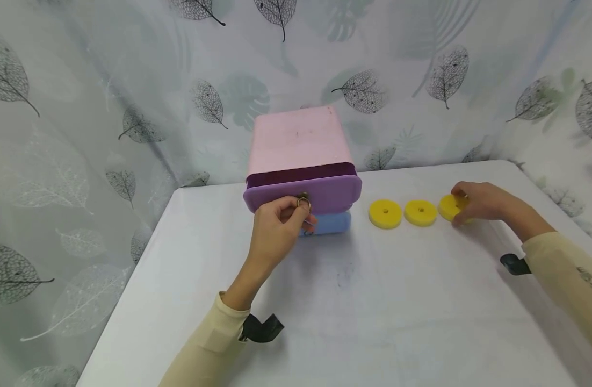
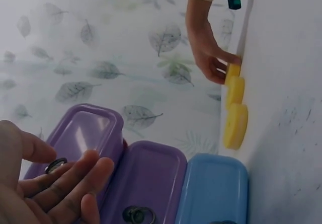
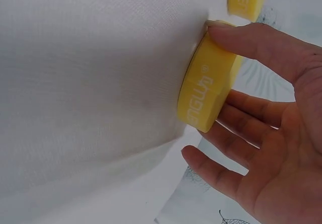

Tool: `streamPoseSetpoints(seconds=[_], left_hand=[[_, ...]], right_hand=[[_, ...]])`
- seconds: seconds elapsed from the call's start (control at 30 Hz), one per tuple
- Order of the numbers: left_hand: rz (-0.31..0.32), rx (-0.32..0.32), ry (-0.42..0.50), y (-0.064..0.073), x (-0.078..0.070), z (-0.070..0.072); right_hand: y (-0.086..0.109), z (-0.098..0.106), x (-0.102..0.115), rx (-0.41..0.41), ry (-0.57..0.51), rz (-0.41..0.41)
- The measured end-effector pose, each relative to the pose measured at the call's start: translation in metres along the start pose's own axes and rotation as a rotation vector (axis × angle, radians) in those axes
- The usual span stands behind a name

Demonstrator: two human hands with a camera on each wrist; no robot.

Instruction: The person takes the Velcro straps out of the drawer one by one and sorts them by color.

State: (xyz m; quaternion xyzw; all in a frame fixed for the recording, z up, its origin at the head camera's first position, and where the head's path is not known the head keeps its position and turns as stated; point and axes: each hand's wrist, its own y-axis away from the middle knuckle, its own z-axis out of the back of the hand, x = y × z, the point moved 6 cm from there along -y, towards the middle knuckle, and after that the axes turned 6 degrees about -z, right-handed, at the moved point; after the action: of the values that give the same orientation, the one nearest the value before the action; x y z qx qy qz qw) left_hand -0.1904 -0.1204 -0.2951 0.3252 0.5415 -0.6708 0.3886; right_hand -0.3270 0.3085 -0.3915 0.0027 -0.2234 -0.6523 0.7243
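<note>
A small drawer cabinet (image 1: 298,137) with a pink top stands at the middle of the table. Its upper purple drawer (image 1: 332,192) is pulled out some way, with a dark gap above the front. My left hand (image 1: 276,228) pinches that drawer's metal ring pull (image 2: 56,164) between thumb and index finger. On the right, my right hand (image 1: 486,203) grips the rightmost yellow disc (image 3: 209,83), a thick round piece with white lettering on its side. Its thumb lies on one edge and fingers reach behind. Two like discs, a middle one (image 1: 420,213) and a left one (image 1: 385,214), lie beside it.
Below the upper drawer are another purple drawer (image 2: 151,176) with a ring pull and a blue drawer (image 2: 214,189). The white-covered table (image 1: 373,317) meets a leaf-patterned curtain (image 1: 180,64) behind and at both sides. Black straps hang from both sleeves.
</note>
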Motion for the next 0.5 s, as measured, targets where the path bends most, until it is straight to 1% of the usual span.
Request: streamPoseSetpoints(seconds=[0.13, 0.27, 0.4, 0.5], left_hand=[[0.011, 0.019, 0.0, -0.007, 0.003, 0.001], [0.044, 0.058, -0.017, -0.012, 0.009, 0.0], [0.092, 0.114, -0.014, -0.016, 0.016, -0.001], [0.115, 0.145, 0.0, -0.017, 0.02, -0.002]], right_hand=[[0.001, 0.003, 0.004, 0.011, 0.011, -0.006], [0.001, 0.003, 0.004, 0.019, -0.003, -0.005], [-0.001, 0.0, -0.001, 0.019, -0.023, -0.006], [-0.002, -0.002, -0.006, 0.017, -0.035, -0.011]])
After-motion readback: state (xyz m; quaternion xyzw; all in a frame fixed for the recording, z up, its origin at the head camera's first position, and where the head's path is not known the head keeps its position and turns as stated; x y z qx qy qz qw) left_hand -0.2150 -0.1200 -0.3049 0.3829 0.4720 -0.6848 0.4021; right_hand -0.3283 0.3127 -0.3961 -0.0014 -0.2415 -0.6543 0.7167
